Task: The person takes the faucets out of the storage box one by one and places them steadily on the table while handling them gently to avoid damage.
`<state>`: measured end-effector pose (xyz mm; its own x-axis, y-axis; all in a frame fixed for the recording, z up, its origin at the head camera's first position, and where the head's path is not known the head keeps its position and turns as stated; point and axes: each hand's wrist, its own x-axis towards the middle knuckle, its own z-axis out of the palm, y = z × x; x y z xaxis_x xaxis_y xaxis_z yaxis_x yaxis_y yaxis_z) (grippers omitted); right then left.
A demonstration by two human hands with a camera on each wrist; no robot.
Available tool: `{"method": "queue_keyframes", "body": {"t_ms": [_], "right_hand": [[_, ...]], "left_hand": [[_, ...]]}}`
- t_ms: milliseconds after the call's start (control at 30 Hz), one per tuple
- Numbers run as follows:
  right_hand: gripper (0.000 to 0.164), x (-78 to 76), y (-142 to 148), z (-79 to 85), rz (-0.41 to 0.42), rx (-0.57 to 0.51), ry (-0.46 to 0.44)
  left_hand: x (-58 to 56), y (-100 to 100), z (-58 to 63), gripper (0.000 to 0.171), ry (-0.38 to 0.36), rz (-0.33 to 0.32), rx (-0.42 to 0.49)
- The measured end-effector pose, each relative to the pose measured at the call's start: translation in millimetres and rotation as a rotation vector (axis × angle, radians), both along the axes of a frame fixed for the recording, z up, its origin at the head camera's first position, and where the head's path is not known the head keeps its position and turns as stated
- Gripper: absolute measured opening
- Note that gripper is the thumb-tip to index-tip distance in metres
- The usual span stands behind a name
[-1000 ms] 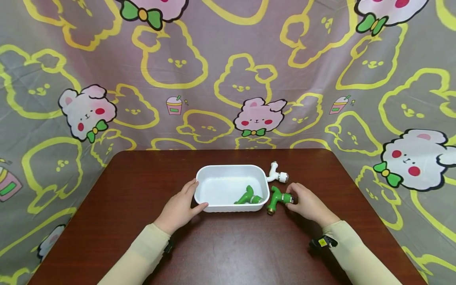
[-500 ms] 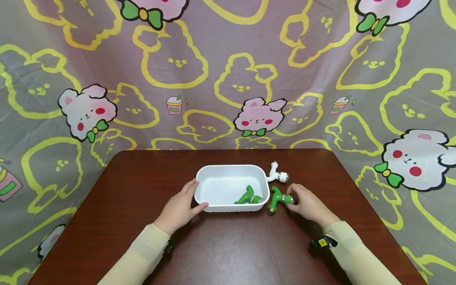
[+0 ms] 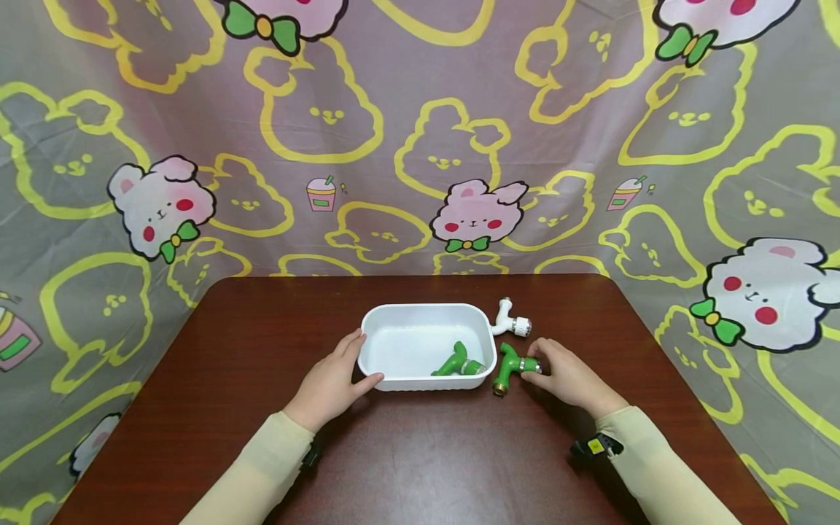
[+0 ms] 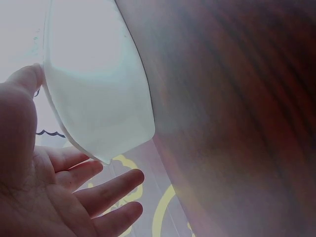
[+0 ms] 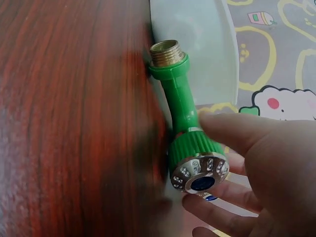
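Observation:
A white plastic basin stands on the table, with one green faucet lying inside its right end. My left hand rests at the basin's near left corner. Its thumb touches the rim while the other fingers stay extended along the end, as the left wrist view shows. Outside the basin, close to its right end, lies a second green faucet with a brass threaded inlet. My right hand pinches this faucet's ribbed, chrome-capped handle between thumb and fingers; part of the fingers is hidden behind it.
A white faucet lies behind the second green one, its end against the basin's right side. The dark brown table reaches back to a patterned cloth hanging behind and at both sides.
My right thumb has shifted slightly left along the green faucet's handle. The left hand, the basin and the other faucets stay where they were.

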<state>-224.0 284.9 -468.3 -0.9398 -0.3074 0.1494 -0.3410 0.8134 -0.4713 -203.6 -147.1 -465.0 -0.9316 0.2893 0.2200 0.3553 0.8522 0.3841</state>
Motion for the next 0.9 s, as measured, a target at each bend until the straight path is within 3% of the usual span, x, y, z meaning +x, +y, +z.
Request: {"method": "queue_keyframes", "body": {"t_ms": [400,900], "right_hand": [[0.028,-5.7,-2.8,17.2,-0.094,-0.047,0.091],[0.019,-10.3,-13.1,29.7,-0.064,-0.092,0.169]], "left_hand": [[-0.8,-0.1,-0.7,0.087,-0.003,-0.003,-0.005],[-2.1,-1.0,-2.4,0.087,-0.012,0.001,-0.013]]}}
